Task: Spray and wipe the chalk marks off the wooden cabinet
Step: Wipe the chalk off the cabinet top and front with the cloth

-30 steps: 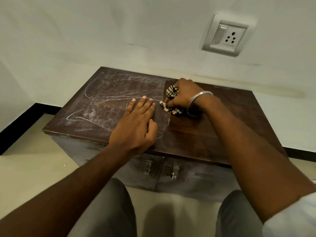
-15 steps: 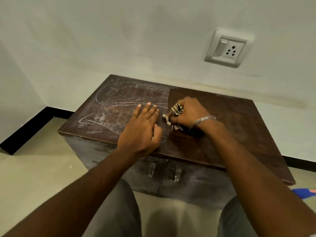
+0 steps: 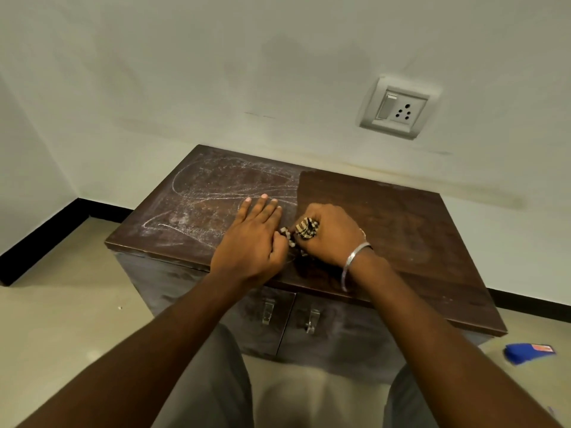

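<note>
A low dark wooden cabinet (image 3: 411,230) stands against the wall. White chalk marks (image 3: 210,196) cover the left half of its top; the right half looks wiped and darker. My right hand (image 3: 330,239), with a metal bangle at the wrist, is shut on a bunched checked cloth (image 3: 306,229) and presses it onto the top near the front middle. My left hand (image 3: 253,239) lies flat on the top just left of the cloth, fingers together and pointing toward the wall, its thumb side touching the cloth. No spray bottle is in view.
Two metal handles (image 3: 268,310) sit on the cabinet's front doors. A wall socket with switch (image 3: 398,109) is above the cabinet's right side. A blue object (image 3: 528,353) lies on the floor at the right. My knees are close to the cabinet front.
My right hand has dragged the cloth from the back of the top toward the front edge, ending against my left hand. The left hand has stayed flat. The camera has tilted back.
</note>
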